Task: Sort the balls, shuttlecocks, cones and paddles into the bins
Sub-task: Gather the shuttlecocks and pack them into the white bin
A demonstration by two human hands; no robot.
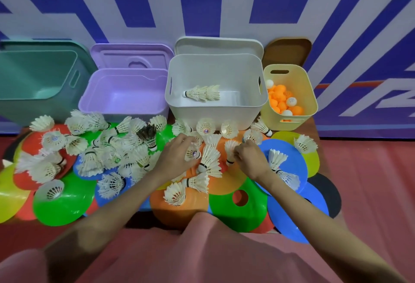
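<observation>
Several white shuttlecocks (107,147) lie scattered over flat coloured cones (65,201) on the floor. My left hand (177,154) curls round one shuttlecock (193,152) at the pile's middle. My right hand (248,156) pinches another shuttlecock (230,150) just to its right. A stack of nested shuttlecocks (210,161) lies between the two hands on an orange cone (226,183). The white bin (215,107) holds a nested row of shuttlecocks (203,93). The yellow bin (289,116) holds several orange and white balls (280,100). No paddles are visible.
A teal bin (33,76) and a purple bin (123,94) stand at the back left, each showing nothing inside. Lids lean behind the bins against a blue-and-white wall (202,1). One dark shuttlecock (149,135) sits in the pile. Red floor (370,181) lies to the right.
</observation>
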